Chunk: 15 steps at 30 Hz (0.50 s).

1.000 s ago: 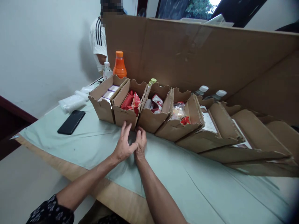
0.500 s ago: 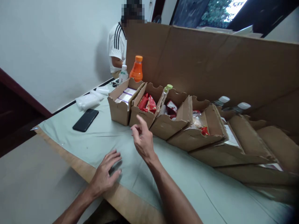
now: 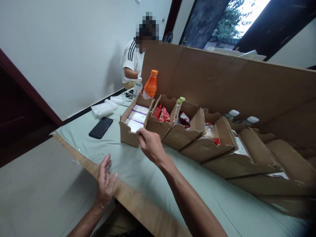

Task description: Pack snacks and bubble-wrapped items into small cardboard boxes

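Observation:
My right hand (image 3: 151, 144) pinches the front right corner of the leftmost cardboard bin (image 3: 128, 135), thumb and fingers closed at its top edge. Inside that bin lie several white packs with purple edges (image 3: 137, 116). The bin stands a little forward of its neighbour, a cardboard bin with red snack bags (image 3: 164, 115). Held over the table's near edge, my left hand (image 3: 105, 181) is empty with its fingers apart. A black phone (image 3: 101, 127) lies on the green cloth to the left of the held bin.
More cardboard bins (image 3: 217, 151) run to the right, with a tall cardboard panel (image 3: 222, 79) behind. An orange bottle (image 3: 150, 85) and a clear bottle (image 3: 138, 87) stand behind the first bin. Plastic bags (image 3: 103, 108) lie at left. Beyond sits another person (image 3: 132, 62).
My right hand has moved onto the leftmost bin's front corner and closed on it. That bin has come toward me. My left hand has drawn back and turned. The view has shifted.

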{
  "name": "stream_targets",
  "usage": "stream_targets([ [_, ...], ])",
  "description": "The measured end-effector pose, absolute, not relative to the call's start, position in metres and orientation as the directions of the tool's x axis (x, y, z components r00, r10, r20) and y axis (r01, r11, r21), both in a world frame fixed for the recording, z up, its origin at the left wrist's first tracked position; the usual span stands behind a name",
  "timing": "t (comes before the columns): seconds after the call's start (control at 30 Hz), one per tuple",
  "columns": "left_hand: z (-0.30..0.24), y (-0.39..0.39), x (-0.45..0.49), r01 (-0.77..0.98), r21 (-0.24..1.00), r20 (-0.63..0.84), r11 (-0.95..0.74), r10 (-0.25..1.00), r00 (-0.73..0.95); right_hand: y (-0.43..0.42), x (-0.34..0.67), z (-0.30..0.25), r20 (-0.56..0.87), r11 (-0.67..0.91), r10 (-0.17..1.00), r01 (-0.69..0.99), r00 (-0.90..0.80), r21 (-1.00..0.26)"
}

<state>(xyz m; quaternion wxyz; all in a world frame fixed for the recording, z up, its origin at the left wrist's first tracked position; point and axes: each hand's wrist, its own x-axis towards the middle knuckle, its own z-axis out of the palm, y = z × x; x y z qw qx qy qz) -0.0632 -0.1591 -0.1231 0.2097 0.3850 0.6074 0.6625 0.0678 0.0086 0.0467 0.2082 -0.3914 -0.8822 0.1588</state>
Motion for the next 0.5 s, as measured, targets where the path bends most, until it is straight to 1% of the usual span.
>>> stream_targets([
  [0.07, -0.119, -0.162, -0.075, 0.158, 0.968, 0.249, -0.193, 0.724, -0.644, -0.017, 0.099, 0.046, 0.285, 0.688, 0.701, 0.512, -0.654, -0.514],
  [0.13, -0.111, -0.163, -0.088, 0.162, 0.963, 0.268, -0.215, 0.711, -0.65, -0.037, 0.133, 0.049, 0.303, 0.682, 0.684, 0.435, -0.663, -0.588],
  [0.2, -0.102, -0.161, -0.099, 0.156, 0.963, 0.268, -0.22, 0.719, -0.641, -0.05, 0.167, 0.052, 0.303, 0.633, 0.718, 0.408, -0.626, -0.658],
  [0.27, -0.093, -0.157, -0.103, 0.132, 0.971, 0.24, -0.201, 0.767, -0.594, -0.059, 0.202, 0.052, 0.303, 0.563, 0.785, 0.42, -0.541, -0.712],
  [0.33, -0.088, -0.154, -0.097, 0.087, 0.986, 0.166, -0.142, 0.859, -0.484, -0.066, 0.237, 0.045, 0.302, 0.481, 0.859, 0.451, -0.414, -0.751],
  [0.4, -0.087, -0.153, -0.081, 0.051, 0.998, 0.055, -0.042, 0.952, -0.302, -0.077, 0.272, 0.03, 0.298, 0.389, 0.919, 0.462, -0.259, -0.797],
  [0.47, -0.087, -0.153, -0.058, 0.061, 0.998, -0.016, 0.026, 0.987, -0.161, -0.093, 0.307, 0.008, 0.284, 0.315, 0.949, 0.423, -0.137, -0.85],
  [0.5, -0.086, -0.153, -0.045, 0.075, 0.997, -0.021, 0.03, 0.992, -0.121, -0.103, 0.322, -0.004, 0.276, 0.294, 0.956, 0.396, -0.103, -0.87],
])
